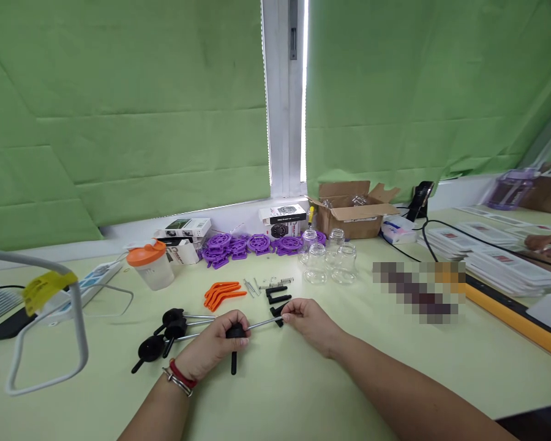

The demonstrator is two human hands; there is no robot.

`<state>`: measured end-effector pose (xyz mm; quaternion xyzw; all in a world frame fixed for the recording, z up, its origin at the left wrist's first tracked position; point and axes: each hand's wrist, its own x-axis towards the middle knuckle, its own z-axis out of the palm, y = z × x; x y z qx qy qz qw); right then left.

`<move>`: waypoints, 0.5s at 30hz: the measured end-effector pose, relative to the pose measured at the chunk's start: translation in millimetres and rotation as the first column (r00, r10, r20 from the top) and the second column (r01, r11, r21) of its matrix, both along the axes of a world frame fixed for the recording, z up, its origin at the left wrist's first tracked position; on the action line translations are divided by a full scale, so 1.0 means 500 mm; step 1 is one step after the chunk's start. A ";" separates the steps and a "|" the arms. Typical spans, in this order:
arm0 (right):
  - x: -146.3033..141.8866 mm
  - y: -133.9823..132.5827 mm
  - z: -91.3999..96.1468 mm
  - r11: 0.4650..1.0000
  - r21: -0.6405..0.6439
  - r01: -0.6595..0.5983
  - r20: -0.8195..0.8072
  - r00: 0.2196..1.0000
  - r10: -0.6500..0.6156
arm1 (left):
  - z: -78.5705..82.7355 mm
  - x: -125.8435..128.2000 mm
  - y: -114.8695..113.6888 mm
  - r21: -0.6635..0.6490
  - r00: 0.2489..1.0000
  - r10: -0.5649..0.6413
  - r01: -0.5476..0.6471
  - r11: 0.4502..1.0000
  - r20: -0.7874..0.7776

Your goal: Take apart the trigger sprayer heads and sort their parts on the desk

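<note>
My left hand is closed round a black plunger piece whose thin metal rod points right. My right hand pinches the rod's far end, where a small black part sits. Just left of my left hand lie several more black plungers with rods. Beyond my hands lie orange plastic levers, small springs and pins and black clips.
Clear glass cups stand behind, with purple plastic parts, small boxes, an open cardboard box and an orange-lidded jar. A power strip lies left. Another person's hand rests on white trays at right.
</note>
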<state>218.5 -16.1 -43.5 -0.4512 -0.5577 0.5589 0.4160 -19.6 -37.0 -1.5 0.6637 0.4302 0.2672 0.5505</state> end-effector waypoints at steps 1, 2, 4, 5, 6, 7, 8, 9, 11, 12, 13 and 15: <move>0.000 0.001 -0.001 1.000 0.004 -0.001 0.003 1.000 0.001 | 0.001 0.001 -0.001 0.001 1.000 -0.001 0.001 1.000 -0.003; 0.000 0.001 -0.002 1.000 0.009 -0.002 0.007 1.000 0.002 | 0.002 0.002 -0.001 0.000 1.000 0.000 0.000 1.000 -0.005; 0.000 0.001 -0.003 1.000 0.015 -0.003 0.016 1.000 0.003 | 0.004 0.003 -0.002 -0.003 1.000 0.003 -0.003 1.000 -0.008; 0.000 0.001 -0.003 1.000 0.015 -0.006 0.022 1.000 0.006 | 0.004 0.003 -0.002 -0.007 1.000 0.002 -0.002 1.000 -0.007; 0.000 0.001 -0.004 1.000 0.016 -0.006 0.026 1.000 0.005 | 0.004 0.003 -0.002 -0.010 1.000 0.002 -0.002 1.000 -0.003; 0.000 0.000 -0.005 1.000 0.016 -0.006 0.029 1.000 0.005 | 0.004 0.002 -0.001 -0.015 1.000 0.000 0.000 1.000 0.002; 0.000 0.000 -0.007 1.000 0.017 -0.006 0.033 0.999 0.005 | 0.003 0.002 -0.001 -0.019 1.000 -0.001 0.001 1.000 0.009; 0.000 0.000 -0.008 1.000 0.019 -0.007 0.038 0.999 0.006 | 0.002 0.001 0.000 -0.024 1.000 -0.003 0.004 1.000 0.014; 0.000 -0.001 -0.010 1.000 0.021 -0.009 0.052 0.999 0.008 | 0.000 0.000 0.000 -0.029 1.000 -0.009 0.010 1.000 0.022; 0.000 0.000 -0.010 1.000 0.021 -0.011 0.061 0.998 0.010 | -0.001 -0.001 0.000 -0.028 1.000 -0.012 0.013 1.000 0.023; 0.000 0.000 -0.011 1.000 0.021 -0.012 0.070 0.998 0.010 | -0.001 -0.002 0.000 -0.025 1.000 -0.017 0.018 1.000 0.023; -0.001 0.000 -0.010 1.000 0.026 -0.010 0.084 0.996 0.008 | -0.002 -0.003 0.000 -0.015 1.000 -0.022 0.022 1.000 0.020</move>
